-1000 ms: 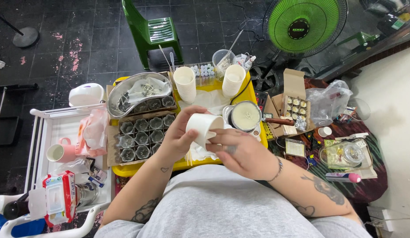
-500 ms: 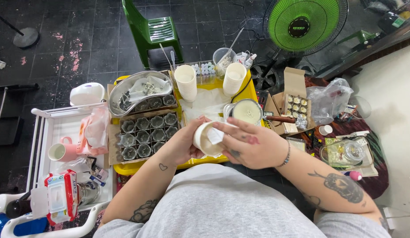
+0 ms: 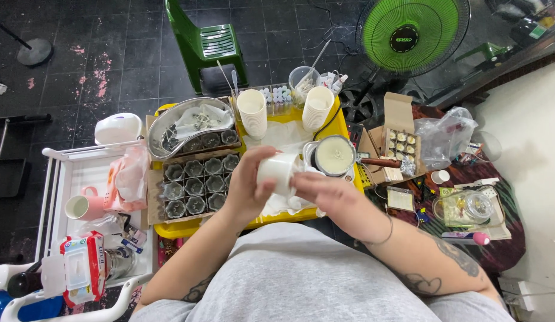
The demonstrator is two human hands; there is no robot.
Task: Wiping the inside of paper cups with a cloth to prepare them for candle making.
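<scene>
white cup (image 3: pixel 277 173) clamped in left hand (image 3: pixel 249 182) grip, right hand (image 3: pixel 325 194) closed on its base; best kept level above yellow tray (image 3: pixel 170 228).

Dark tiled floor (image 3: pixel 110 53), green plastic chair (image 3: pixel 207 45), green fan (image 3: pixel 411 33).

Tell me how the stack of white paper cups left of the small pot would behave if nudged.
The stack of paper cups is tall and narrow, so it probably tips easily. Being thin paper, it likely feels light and would slide on the yellow table.
</scene>
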